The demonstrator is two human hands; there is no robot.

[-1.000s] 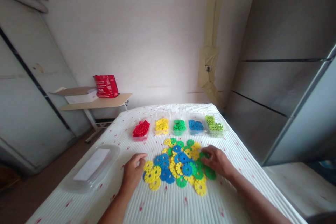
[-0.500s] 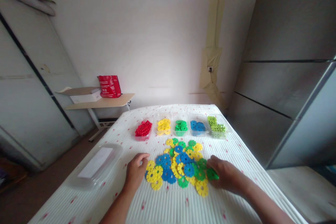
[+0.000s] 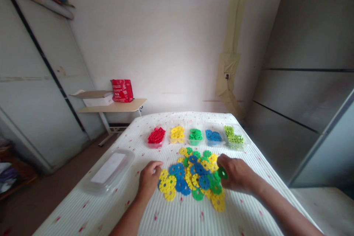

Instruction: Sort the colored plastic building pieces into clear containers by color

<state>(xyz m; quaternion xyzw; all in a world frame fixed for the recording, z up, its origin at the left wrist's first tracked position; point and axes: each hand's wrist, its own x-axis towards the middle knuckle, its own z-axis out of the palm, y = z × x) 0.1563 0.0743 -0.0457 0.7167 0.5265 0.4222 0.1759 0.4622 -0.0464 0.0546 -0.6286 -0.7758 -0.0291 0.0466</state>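
Note:
A pile of plastic snowflake discs (image 3: 204, 182) in yellow, blue and green lies on the striped white tablecloth. My right hand (image 3: 236, 174) is over the pile's right edge, fingers closed on a green snowflake disc (image 3: 222, 173) that sticks out below them, tilted. My left hand (image 3: 149, 177) rests by the pile's left edge, fingers curled and close to the yellow discs (image 3: 167, 184); nothing shows in it. Behind the pile stands a row of clear boxes holding red pieces (image 3: 156, 135), yellow discs (image 3: 177, 134), green discs (image 3: 195, 135), blue discs (image 3: 213, 136) and light-green pieces (image 3: 233, 135).
A clear plastic lid or tray (image 3: 129, 158) with a white paper (image 3: 108, 168) lies left of my left hand. Beyond the table are a side table (image 3: 124, 106) with a red bag (image 3: 122, 90) and a white box (image 3: 98, 99). Grey cabinets (image 3: 293, 92) stand at the right.
My right hand has risen slightly from the pile's right edge, lifting the green disc with it. My left hand has stayed by the yellow discs. The whole view has shifted a little.

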